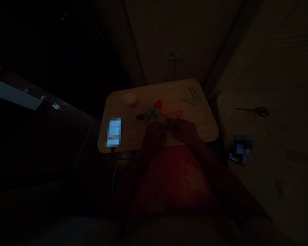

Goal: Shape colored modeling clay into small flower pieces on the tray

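Apparently, my right fingers (178, 123) grip a green piece (169, 124); my left fingers (154, 127), I can't tell. Shaped pieces (154, 113) lie just beyond, plain strips (188, 101) farther right.

We see a very dim room, most of it sunk in near-black shadow. A pale wooden table with rounded corners (128, 136) stands before a plain brownish wall (151, 30) bearing a white rectangular socket plate (169, 53). To our left, faint light touches a dark reddish-brown floor (74, 118).
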Demonstrator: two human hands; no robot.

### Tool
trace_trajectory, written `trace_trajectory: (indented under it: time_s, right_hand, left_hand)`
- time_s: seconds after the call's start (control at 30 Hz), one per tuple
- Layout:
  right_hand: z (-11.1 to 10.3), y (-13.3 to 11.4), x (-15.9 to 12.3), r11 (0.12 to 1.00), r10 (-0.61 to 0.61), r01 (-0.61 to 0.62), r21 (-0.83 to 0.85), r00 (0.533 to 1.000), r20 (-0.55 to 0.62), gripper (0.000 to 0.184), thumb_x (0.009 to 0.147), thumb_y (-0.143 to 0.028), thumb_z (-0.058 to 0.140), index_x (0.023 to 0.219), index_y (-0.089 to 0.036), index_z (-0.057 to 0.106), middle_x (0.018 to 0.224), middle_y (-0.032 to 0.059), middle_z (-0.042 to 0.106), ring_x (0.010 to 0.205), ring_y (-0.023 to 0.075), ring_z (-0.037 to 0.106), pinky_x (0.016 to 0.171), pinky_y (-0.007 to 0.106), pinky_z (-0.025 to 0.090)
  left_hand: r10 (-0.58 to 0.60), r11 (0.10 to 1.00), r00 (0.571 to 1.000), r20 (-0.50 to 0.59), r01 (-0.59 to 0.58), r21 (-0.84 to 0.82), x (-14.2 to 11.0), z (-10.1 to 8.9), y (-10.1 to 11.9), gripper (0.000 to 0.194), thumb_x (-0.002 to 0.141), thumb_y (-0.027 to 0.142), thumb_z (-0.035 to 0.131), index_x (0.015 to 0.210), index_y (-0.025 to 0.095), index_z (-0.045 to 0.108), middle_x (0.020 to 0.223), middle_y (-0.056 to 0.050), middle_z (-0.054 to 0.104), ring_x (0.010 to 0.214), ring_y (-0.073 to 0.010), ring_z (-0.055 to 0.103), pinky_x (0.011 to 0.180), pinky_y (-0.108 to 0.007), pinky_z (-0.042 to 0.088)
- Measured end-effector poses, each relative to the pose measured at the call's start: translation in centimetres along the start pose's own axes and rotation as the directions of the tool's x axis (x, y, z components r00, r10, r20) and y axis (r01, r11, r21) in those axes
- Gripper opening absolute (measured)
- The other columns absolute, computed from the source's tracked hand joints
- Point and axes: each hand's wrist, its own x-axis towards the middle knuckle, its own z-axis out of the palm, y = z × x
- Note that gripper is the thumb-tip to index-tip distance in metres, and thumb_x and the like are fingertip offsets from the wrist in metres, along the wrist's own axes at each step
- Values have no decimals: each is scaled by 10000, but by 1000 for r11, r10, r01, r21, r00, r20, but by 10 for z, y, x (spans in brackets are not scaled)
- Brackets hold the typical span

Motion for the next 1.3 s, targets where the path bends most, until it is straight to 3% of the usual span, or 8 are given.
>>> trace_trajectory:
  time_s: [0.23,0.33,0.43,0.57,0.7,0.83,1.07,1.3]
  right_hand:
    - [0,2,2,999,46,-45,24,999,-19,278,932,-364,621,1108,-206,767,1082,98,796,941,272,721,730,332,495]
    - [-2,3,0,999,9,-10,46,1000,23,211,910,-343,628,987,-217,779,991,77,792,864,249,711,702,322,476]
    - [-5,5,-4,992,-25,22,122,999,29,232,913,-386,646,1004,-220,780,986,68,791,854,241,711,721,325,489]
    - [-10,5,-12,981,34,-16,192,995,-95,312,1003,-393,556,1143,-198,754,1124,106,793,1002,261,730,854,355,532]
    - [-11,4,-21,983,-26,41,177,996,-82,258,1018,-283,532,1067,-214,776,1116,91,797,1042,257,725,929,376,538]
    - [-11,6,-26,982,-50,62,179,996,-73,225,1011,-258,555,1028,-213,775,1064,102,776,1005,260,706,920,389,544]
    - [-10,6,-26,976,-99,109,188,993,-59,218,1020,-248,559,994,-215,773,1021,99,721,939,236,685,830,345,537]
    - [-7,10,-25,960,-123,147,238,986,-112,205,999,-208,567,963,-190,768,976,107,706,932,243,667,854,365,538]
  left_hand:
    - [-66,997,997,-36,67,33,1,0,0,243,999,246,556,1189,177,689,1244,-148,592,1177,-305,554,1063,-495,473]
    - [-59,998,997,-43,61,31,0,1,-1,270,995,245,557,1234,189,669,1257,-141,606,1185,-302,568,1070,-489,476]
    - [-58,998,995,-85,58,4,-2,1,-2,267,987,229,556,1225,196,673,1245,-133,641,1190,-293,592,1069,-482,480]
    - [-53,997,985,-167,43,-66,-7,1,-5,207,969,201,560,1119,203,703,1211,-103,709,1180,-266,628,1082,-477,476]
    - [50,993,996,-73,-57,-103,-9,0,-6,240,945,178,584,1118,233,741,1285,-56,747,1249,-255,622,1145,-502,436]
    - [55,994,998,36,-52,-100,-6,-1,-4,224,940,195,614,1077,258,780,1307,-27,762,1276,-266,622,1143,-533,431]
    - [35,994,998,43,-31,-106,-4,-5,0,228,942,180,605,1054,261,786,1302,-18,767,1259,-262,640,1119,-528,455]
    - [54,992,998,36,-49,-116,-4,-5,0,201,933,190,621,1033,248,786,1304,-39,762,1250,-264,650,1108,-522,463]
